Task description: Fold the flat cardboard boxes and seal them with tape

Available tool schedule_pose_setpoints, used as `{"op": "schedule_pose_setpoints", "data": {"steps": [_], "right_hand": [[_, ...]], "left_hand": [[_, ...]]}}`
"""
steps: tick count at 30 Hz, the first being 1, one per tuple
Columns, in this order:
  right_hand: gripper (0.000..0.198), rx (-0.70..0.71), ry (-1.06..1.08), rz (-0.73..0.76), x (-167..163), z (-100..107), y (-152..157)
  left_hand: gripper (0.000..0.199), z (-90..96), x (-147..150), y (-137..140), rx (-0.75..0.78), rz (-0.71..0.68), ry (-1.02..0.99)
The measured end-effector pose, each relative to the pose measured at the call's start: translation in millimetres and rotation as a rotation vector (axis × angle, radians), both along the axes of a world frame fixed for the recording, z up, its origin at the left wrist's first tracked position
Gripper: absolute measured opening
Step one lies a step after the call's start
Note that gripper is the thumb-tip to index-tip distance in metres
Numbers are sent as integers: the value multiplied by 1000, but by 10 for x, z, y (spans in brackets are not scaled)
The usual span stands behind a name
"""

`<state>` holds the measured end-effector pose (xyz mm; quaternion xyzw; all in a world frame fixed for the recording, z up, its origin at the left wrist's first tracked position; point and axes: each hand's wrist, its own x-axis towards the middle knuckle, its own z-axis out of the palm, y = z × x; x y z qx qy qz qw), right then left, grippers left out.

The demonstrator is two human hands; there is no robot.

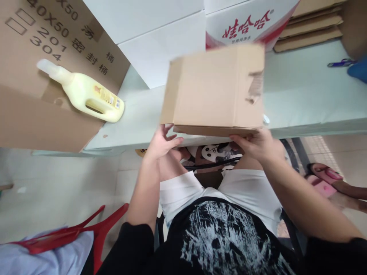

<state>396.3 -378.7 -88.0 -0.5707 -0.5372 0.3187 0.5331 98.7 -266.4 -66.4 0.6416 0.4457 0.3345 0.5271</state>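
A brown cardboard box [206, 88], slightly blurred, is held tilted above the table's near edge and my lap. At its lower right corner my right hand [258, 143] grips it, the thumb along the bottom edge and the other fingers mostly hidden. My left hand [163, 143] is at the lower left corner, beside a side flap [169, 91]. Its fingers are apart, and the fingertips seem to touch the box's edge. A torn patch [255, 88] marks the box's right part.
A pale yellow pump bottle [86, 95] stands left, near a large printed carton [57, 95]. White boxes [163, 46] and folded cardboard [309, 34] line the back of the table [312, 95]. A purple object [341, 63] lies right. A red chair [109, 225] is lower left; another person's feet [327, 179] show right.
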Motion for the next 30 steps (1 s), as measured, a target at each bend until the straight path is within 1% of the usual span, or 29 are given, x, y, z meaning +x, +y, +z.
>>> {"op": "schedule_pose_setpoints", "data": {"steps": [1, 3, 5, 7, 9, 12, 15, 18, 21, 23, 26, 28, 30], "right_hand": [[19, 1, -32, 25, -5, -73, 23], [20, -3, -70, 96, -11, -203, 26], [23, -40, -63, 174, -9, -295, -8], [27, -110, -41, 202, -1, -351, -51], [31, -172, -8, 115, 4, -395, -86], [34, -234, 77, -43, -15, -474, -118], [41, -279, 228, -57, -69, -552, -132], [43, -279, 301, -78, -120, -577, -129], [46, -271, 300, -155, -132, -537, -121], [47, -292, 296, -216, -122, -493, -119], [46, -333, 292, -266, -106, -429, -123], [46, -352, 285, -270, -111, -398, -125], [46, -375, 270, -259, -131, -378, -125]], "left_hand": [[85, -110, 46, 8, -40, 4, -10], [77, -284, 109, -23, -136, 4, -24], [63, -389, 130, -92, -257, -11, -31], [55, -444, 123, -158, -346, 2, -50], [55, -484, 114, -195, -354, 57, -93], [57, -555, 130, -217, -284, 193, -168], [56, -616, 180, -269, -248, 320, -251], [57, -631, 230, -354, -328, 364, -308], [63, -604, 252, -419, -381, 418, -303], [71, -572, 250, -441, -391, 438, -303], [79, -512, 232, -459, -432, 376, -305], [81, -480, 211, -466, -486, 313, -307], [82, -471, 185, -466, -510, 302, -310]]}}
